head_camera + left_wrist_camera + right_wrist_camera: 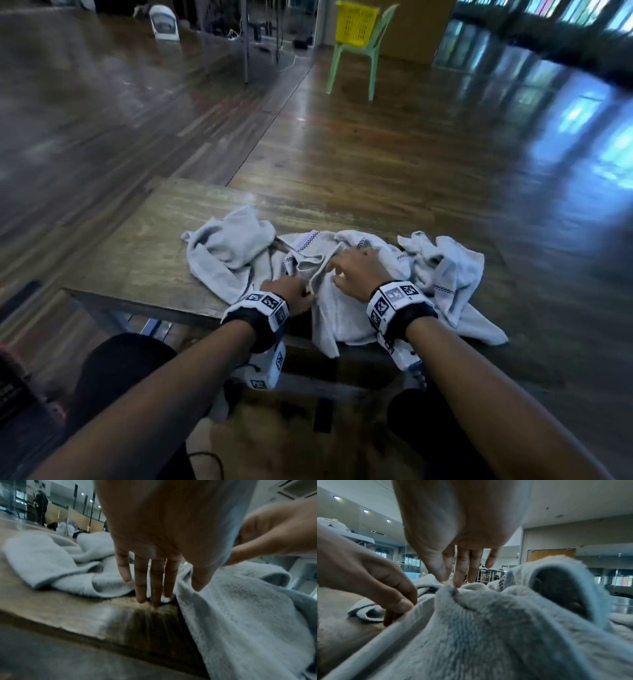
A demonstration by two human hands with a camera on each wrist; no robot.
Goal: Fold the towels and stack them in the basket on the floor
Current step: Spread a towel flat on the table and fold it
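Observation:
Several crumpled pale grey towels lie on a low wooden table. The middle towel hangs over the near edge. My left hand pinches its hem near the table's front edge; thumb and forefinger close on that hem in the right wrist view. My right hand is a little farther in and pinches a raised fold of the same towel between thumb and forefinger, the other fingers straight. A second towel lies bunched at the left and a third at the right.
A yellow basket stands on a green plastic chair far across the polished wooden floor. A white fan stands at the back left. My knees in dark trousers are under the table's near edge.

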